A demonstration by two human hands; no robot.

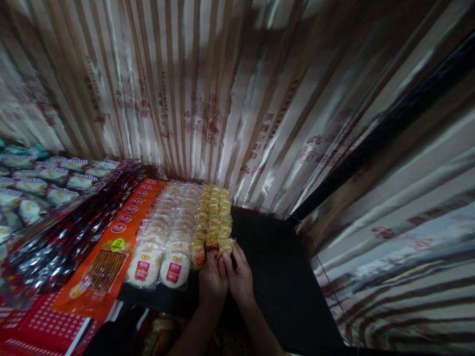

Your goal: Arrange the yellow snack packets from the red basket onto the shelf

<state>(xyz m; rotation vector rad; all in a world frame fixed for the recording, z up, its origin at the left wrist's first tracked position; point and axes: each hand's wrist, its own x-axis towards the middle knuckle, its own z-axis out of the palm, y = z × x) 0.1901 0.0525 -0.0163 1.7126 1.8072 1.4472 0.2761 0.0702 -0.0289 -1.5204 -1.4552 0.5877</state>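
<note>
Both of my hands are together at the front of rows of small yellow snack packets (213, 213) on a black shelf (279, 270). My left hand (213, 279) has its fingers closed at the lower edge of the front packets. Close beside it, my right hand (240, 275) grips a yellow snack packet (225, 245) at the front of the right-hand row, thumb toward me. The left fingertips are partly hidden by the packets. Just left of the yellow rows stand two rows of round white rice crackers (174, 267) in clear wrappers.
Further left lie an orange snack bag (107, 262), dark shiny packets (68, 259) and white packs (44, 181). A red plastic basket (43, 323) is at lower left. Printed striped sheeting (202, 95) hangs behind; a black post (362, 146) slants up on the right.
</note>
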